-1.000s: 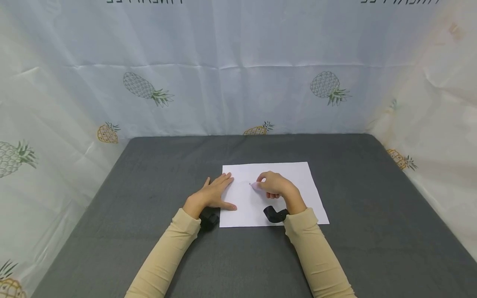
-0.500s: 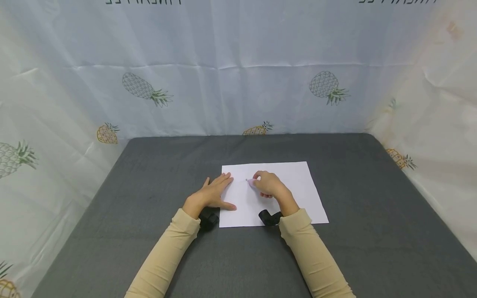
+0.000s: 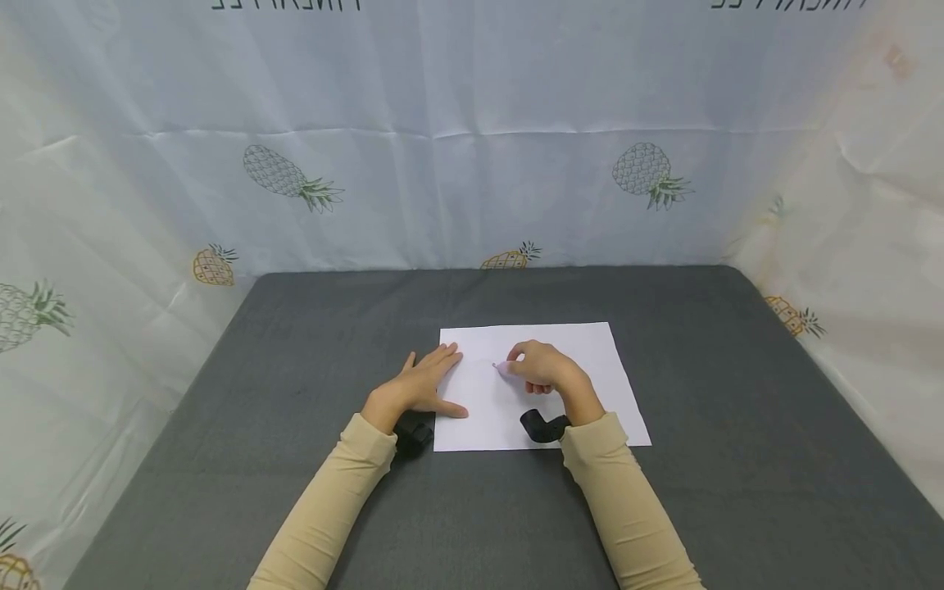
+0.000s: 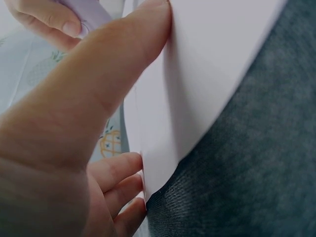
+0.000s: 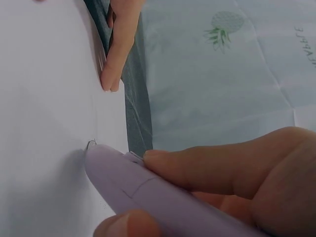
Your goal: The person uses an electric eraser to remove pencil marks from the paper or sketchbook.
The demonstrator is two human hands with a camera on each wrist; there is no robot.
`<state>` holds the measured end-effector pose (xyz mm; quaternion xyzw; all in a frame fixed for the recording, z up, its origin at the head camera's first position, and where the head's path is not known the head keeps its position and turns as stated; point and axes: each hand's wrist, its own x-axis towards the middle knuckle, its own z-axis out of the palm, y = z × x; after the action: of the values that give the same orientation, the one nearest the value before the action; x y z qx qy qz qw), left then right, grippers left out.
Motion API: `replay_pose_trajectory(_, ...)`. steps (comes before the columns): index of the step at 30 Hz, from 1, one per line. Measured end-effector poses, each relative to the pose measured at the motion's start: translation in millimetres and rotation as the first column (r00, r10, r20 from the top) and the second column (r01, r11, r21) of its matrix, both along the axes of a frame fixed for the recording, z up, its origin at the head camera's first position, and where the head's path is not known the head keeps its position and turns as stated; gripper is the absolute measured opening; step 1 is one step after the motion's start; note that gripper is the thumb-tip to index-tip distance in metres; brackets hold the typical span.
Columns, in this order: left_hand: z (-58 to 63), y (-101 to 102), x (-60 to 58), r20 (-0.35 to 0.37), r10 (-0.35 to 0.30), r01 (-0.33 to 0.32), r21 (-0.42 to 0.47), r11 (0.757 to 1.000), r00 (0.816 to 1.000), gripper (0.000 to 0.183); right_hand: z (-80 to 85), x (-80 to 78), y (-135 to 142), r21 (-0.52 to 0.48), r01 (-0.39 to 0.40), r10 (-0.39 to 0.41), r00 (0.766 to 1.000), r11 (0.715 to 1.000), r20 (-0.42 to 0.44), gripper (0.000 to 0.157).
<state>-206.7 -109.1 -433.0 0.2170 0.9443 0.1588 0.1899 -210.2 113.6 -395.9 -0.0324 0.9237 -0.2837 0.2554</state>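
A white sheet of paper (image 3: 583,360) lies on the dark table. My left hand (image 3: 420,385) rests over its left edge with fingers spread. In the left wrist view the thumb (image 4: 143,34) lies against the paper and other fingertips meet its edge. My right hand (image 3: 546,367) pinches a smooth lilac tool (image 5: 148,187) between thumb and fingers, above the sheet. The tool's rounded end carries a small dark, thin tip close to the paper. A small raised piece on its side lies by a fingertip. The tool's kind cannot be made out, and the hand hides its rear.
Black wrist devices (image 3: 542,426) sit at both wrists, the right one over the paper's near edge. The dark grey tabletop (image 3: 472,516) reaches around the sheet. A pale curtain (image 3: 472,180) with printed pineapples stands behind and at both sides.
My right hand with the lilac tool moved slightly left and away, then came back right and nearer to about where it was. The left hand and the paper stayed in place.
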Motion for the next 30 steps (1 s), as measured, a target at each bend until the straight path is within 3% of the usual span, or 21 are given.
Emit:
replay_pose_trajectory(15, -0.5, 0, -0.1, -0.01, -0.003, 0.003, -0.006, 1.0, 1.0, 0.099, -9.7, -3.6, -12, -0.009, 0.037, -0.038, 0.997, 0.999, -0.072, 0.034)
replay_pose_trajectory(30, -2.1, -1, -1.2, -0.008, -0.008, 0.008, -0.016, 1.0, 1.0, 0.099, 0.3, -0.4, 2, 0.0, -0.041, 0.041, 0.999, 0.999, -0.001, 0.032)
